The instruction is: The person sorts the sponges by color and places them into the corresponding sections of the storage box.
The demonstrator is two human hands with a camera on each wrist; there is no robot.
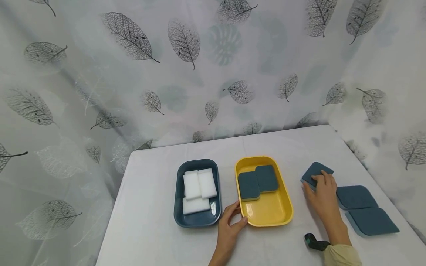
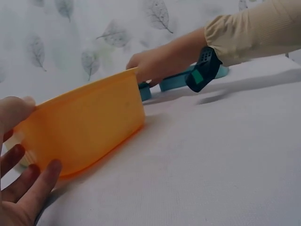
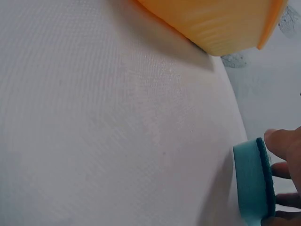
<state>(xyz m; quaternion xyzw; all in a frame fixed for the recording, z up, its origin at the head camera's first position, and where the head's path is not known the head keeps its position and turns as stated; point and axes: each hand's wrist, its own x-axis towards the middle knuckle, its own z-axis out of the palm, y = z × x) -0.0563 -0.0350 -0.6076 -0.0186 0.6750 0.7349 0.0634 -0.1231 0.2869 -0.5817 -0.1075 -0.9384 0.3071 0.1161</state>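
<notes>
At the near left corner of a yellow tray (image 1: 269, 213), my left hand (image 1: 227, 231) holds the tray wall, its thumb and fingers round the corner. Two dark blue-green scouring sponges (image 1: 249, 185) lie side by side in the far part of that tray. To the right of it, my right hand (image 1: 323, 195) grips another scouring sponge (image 1: 315, 169) from above. The right wrist view shows this sponge's lighter teal side (image 3: 249, 181), with thumb and fingertips at its dark scouring face. Whether it touches the table cannot be made out.
Two more scouring sponges (image 1: 372, 221) lie near the table's right edge, beside my right forearm. Left of the yellow tray stands a dark blue tray (image 1: 196, 221) with several white sponges (image 1: 196, 205). A patterned curtain (image 1: 186, 88) hangs behind the white table (image 1: 149, 207).
</notes>
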